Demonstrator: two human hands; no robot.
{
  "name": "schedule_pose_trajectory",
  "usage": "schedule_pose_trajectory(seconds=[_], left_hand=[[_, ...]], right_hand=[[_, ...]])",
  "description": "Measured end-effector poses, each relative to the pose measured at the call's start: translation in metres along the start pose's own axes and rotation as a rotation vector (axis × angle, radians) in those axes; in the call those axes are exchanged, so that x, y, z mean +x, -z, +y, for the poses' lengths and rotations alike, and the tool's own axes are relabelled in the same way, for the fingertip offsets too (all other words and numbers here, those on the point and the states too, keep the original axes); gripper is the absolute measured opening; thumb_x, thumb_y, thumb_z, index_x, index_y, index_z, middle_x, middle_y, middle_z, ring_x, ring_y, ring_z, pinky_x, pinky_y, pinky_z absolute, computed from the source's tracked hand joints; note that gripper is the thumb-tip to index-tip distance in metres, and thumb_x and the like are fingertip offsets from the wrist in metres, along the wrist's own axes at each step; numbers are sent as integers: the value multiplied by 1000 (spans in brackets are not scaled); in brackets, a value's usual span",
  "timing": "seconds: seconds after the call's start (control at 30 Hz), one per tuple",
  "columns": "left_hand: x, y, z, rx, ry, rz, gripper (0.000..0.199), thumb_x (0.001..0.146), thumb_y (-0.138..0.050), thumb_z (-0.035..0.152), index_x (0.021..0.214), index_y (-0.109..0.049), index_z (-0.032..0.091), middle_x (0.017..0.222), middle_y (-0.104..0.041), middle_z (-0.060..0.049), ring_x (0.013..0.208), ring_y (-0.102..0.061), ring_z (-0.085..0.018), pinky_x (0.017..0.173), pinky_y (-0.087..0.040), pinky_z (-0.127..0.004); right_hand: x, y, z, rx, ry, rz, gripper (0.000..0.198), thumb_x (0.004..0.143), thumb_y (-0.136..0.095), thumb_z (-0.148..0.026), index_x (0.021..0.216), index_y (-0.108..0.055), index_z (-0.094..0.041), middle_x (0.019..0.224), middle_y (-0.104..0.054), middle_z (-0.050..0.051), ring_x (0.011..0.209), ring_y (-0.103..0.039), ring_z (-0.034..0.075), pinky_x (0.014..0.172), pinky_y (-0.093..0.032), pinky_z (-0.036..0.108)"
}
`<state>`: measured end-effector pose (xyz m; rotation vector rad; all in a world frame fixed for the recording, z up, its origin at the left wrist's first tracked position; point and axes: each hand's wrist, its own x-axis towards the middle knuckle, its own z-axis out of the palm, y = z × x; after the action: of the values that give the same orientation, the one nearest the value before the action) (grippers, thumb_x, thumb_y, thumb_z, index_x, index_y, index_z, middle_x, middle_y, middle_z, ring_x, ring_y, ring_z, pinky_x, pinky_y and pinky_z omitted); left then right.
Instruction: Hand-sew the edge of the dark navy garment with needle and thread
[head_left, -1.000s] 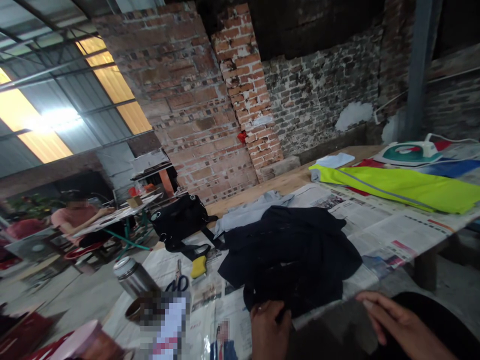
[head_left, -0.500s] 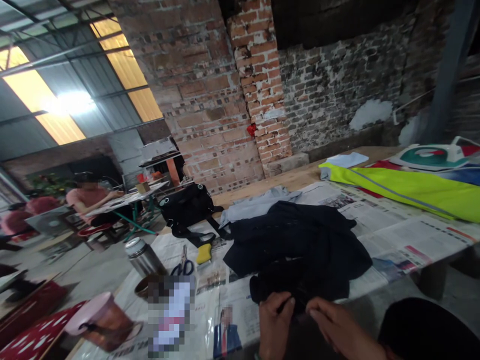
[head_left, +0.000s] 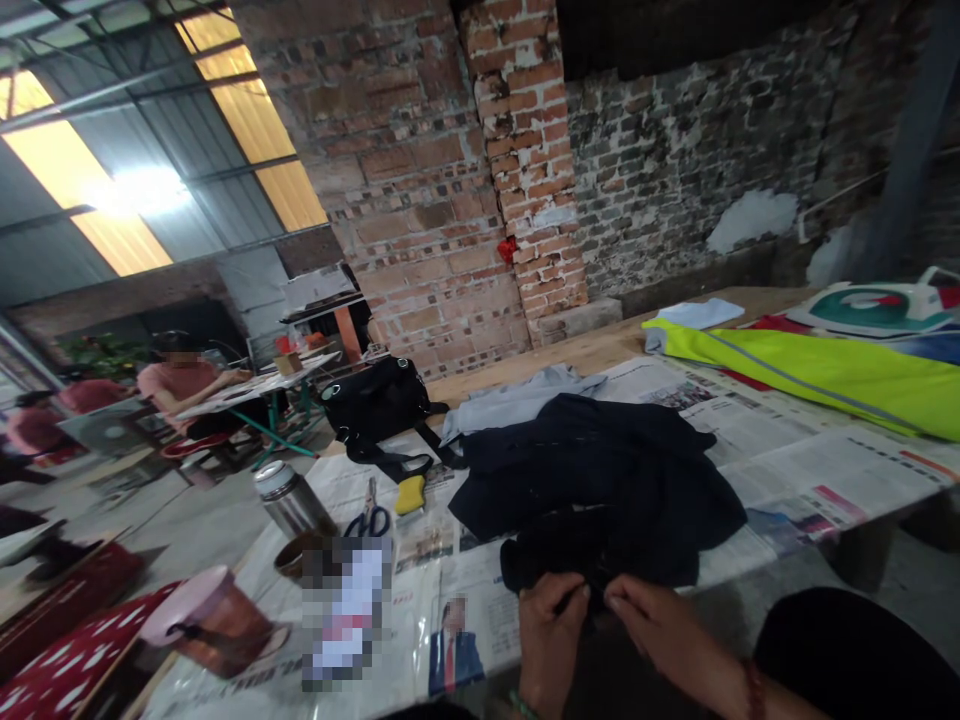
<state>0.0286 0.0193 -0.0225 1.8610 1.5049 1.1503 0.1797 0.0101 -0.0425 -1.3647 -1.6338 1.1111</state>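
On the newspaper (head_left: pixel 810 465) spread over the surface (head_left: pixel 480 370), we see rows of print, a dark headline and a red line at the right, all too soft for us to read; near the left hand a printed picture (head_left: pixel 454 655) shows a suit and red tie; the pale packet (head_left: pixel 349 610) is blurred into squares, so any lettering on it is lost to us.

The dark garment (head_left: pixel 600 455) lies crumpled in the middle of the surface, navy above and nearly black toward us, with its near part at the edge; it overlaps a grey cloth (head_left: pixel 525 400) behind.

Our left hand (head_left: pixel 553 630) comes up from below with its back toward us, thumb and forefinger pinching the garment's near edge; our right hand (head_left: pixel 664 630) slants in from the lower right, its fingertips together just beside the left's, and we cannot tell what is between them; red beads (head_left: pixel 754 690) circle the right wrist.

Left of the garment are a black bag (head_left: pixel 382 395), a yellow block (head_left: pixel 410 494), scissors (head_left: pixel 367 518) and a steel flask (head_left: pixel 296 500); on the right are a bright yellow cloth (head_left: pixel 810 375) and an iron (head_left: pixel 870 305).
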Motion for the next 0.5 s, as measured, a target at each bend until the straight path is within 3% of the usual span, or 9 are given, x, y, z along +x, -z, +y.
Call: schedule_pose_trajectory(seconds=[0.3, 0.4, 0.5], left_hand=[[-4, -2, -2, 133, -105, -40, 17, 74, -57, 17, 72, -71, 26, 64, -68, 1, 64, -61, -16, 66, -42, -30], [-5, -3, -4, 164, -115, -38, 18, 74, -57, 13, 73, -70, 26, 67, -69, 1, 65, -61, -16, 65, -41, -29], [-5, -4, -6, 174, -122, -20, 19, 74, -57, 11, 74, -70, 25, 67, -69, 1, 66, -61, -16, 65, -39, -29]], right_hand=[[10, -10, -8, -88, 44, 6, 26, 84, -31, -29, 64, -47, -20, 50, -48, -4, 51, -50, 11, 51, -36, 21], [6, -10, -4, -47, -14, -89, 27, 84, -27, -27, 78, -52, -19, 51, -50, -5, 41, -51, 10, 42, -35, 19], [0, 6, -2, -62, -85, -156, 32, 85, -28, -30, 95, -56, -18, 56, -57, -3, 38, -54, 11, 37, -34, 20]])
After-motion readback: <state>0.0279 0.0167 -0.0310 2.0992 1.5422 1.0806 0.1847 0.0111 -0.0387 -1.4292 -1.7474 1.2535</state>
